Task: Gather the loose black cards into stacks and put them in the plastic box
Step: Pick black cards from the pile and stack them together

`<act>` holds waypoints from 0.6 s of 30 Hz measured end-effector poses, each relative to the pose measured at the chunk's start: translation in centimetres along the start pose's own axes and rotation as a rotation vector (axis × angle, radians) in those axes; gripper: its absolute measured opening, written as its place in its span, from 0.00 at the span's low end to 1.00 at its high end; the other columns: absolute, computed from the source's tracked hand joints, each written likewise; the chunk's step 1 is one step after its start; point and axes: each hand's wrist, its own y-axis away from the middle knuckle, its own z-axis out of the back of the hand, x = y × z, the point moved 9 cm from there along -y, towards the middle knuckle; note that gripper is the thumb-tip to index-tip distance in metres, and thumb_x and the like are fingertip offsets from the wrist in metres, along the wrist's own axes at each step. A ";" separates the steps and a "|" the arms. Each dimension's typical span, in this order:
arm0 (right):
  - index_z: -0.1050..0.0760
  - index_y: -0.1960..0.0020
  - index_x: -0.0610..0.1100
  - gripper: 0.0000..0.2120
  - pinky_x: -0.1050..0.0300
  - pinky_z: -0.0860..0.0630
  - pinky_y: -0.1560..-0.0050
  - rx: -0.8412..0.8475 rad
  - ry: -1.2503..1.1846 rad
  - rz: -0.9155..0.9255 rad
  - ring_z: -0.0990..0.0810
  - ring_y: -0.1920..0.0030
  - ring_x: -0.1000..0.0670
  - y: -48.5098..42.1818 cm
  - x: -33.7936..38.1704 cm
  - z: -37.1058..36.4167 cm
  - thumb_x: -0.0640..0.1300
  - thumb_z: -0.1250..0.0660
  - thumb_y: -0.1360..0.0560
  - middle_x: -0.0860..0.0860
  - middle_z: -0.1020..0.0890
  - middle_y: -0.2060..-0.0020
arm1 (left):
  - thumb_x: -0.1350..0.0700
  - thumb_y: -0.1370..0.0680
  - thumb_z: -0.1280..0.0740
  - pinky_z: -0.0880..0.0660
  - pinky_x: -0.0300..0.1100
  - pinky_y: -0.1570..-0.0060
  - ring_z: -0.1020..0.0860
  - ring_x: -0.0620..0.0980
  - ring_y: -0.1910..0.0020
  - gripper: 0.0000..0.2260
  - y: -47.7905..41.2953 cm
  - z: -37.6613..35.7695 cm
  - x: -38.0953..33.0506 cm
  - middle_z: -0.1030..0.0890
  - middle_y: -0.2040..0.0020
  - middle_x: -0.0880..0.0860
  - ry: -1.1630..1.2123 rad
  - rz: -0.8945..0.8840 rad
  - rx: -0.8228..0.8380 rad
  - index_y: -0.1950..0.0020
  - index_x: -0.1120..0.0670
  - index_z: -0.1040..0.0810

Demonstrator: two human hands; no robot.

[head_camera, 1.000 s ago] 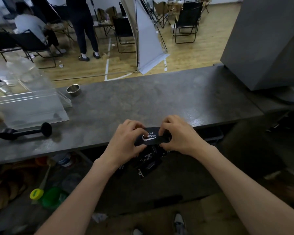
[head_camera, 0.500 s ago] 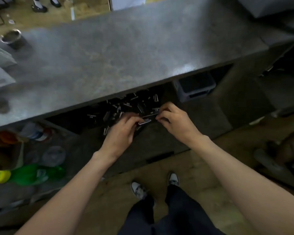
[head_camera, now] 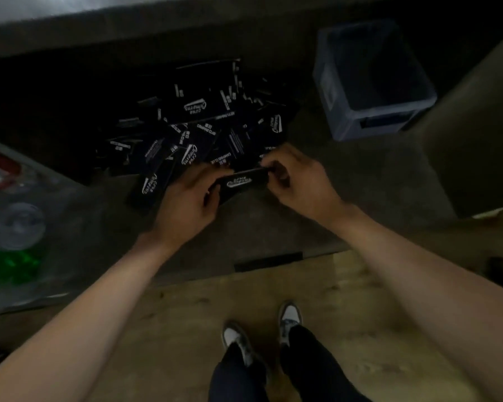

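Shelf (head_camera: 276, 227), perhaps stone, under loose cards (head_camera: 204, 126)

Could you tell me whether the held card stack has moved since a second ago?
Yes: the card stack has dropped from the countertop edge to beside the loose cards.

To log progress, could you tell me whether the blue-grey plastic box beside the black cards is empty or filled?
Apparently empty: the blue-grey plastic box stands open-topped, its dim interior bare, while the black cards lie beside it.
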 end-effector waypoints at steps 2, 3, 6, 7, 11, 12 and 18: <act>0.20 0.45 0.39 0.11 0.53 0.20 0.61 -0.046 0.057 0.070 0.21 0.56 0.56 0.4 -0.5 -0.6 0.35 0.31 0.27 0.49 0.19 0.51 | 0.65 0.22 0.32 0.21 0.49 0.47 0.21 0.52 0.45 0.16 0.3 -0.6 0.0 0.20 0.43 0.55 -0.004 -0.079 -0.032 0.35 0.57 0.21; 0.20 0.45 0.39 0.11 0.54 0.20 0.61 -0.057 0.075 0.107 0.21 0.56 0.56 0.5 -0.7 -1.0 0.35 0.31 0.27 0.49 0.18 0.52 | 0.66 0.23 0.32 0.21 0.48 0.48 0.20 0.51 0.46 0.16 0.5 -0.9 0.1 0.20 0.44 0.55 -0.004 -0.113 -0.046 0.35 0.58 0.21; 0.19 0.46 0.39 0.10 0.60 0.21 0.58 -0.080 0.077 0.197 0.25 0.55 0.62 0.8 -1.1 -1.7 0.35 0.31 0.27 0.50 0.18 0.52 | 0.64 0.22 0.33 0.20 0.47 0.51 0.21 0.49 0.48 0.17 0.9 -1.6 0.7 0.20 0.44 0.54 -0.017 -0.161 -0.073 0.33 0.57 0.22; 0.19 0.46 0.39 0.10 0.60 0.21 0.57 -0.081 0.072 0.218 0.25 0.55 0.62 0.9 -1.2 -1.9 0.36 0.31 0.27 0.50 0.18 0.52 | 0.62 0.21 0.33 0.20 0.47 0.52 0.20 0.49 0.49 0.17 1.0 -1.8 1.0 0.20 0.44 0.53 -0.030 -0.175 -0.073 0.32 0.56 0.23; 0.23 0.40 0.43 0.13 0.55 0.20 0.59 0.012 0.092 0.215 0.19 0.59 0.55 0.9 -2.5 -3.2 0.43 0.31 0.24 0.51 0.17 0.52 | 0.55 0.19 0.35 0.20 0.49 0.53 0.18 0.52 0.55 0.20 1.4 -2.6 1.8 0.21 0.39 0.49 -0.132 -0.241 -0.024 0.26 0.49 0.29; 0.24 0.39 0.45 0.14 0.53 0.20 0.60 0.036 0.099 0.196 0.19 0.60 0.54 0.8 -2.9 -3.6 0.45 0.31 0.24 0.52 0.18 0.53 | 0.54 0.19 0.34 0.20 0.49 0.51 0.18 0.52 0.54 0.22 1.4 -2.8 2.0 0.22 0.36 0.47 -0.148 -0.253 -0.020 0.25 0.48 0.30; 0.26 0.40 0.47 0.13 0.68 0.24 0.63 0.060 0.050 0.232 0.20 0.59 0.60 1.0 -3.3 -4.2 0.45 0.31 0.24 0.63 0.22 0.56 | 0.62 0.23 0.30 0.32 0.30 0.34 0.26 0.35 0.36 0.24 1.4 -2.8 2.6 0.24 0.34 0.46 -0.088 -0.302 -0.132 0.28 0.54 0.28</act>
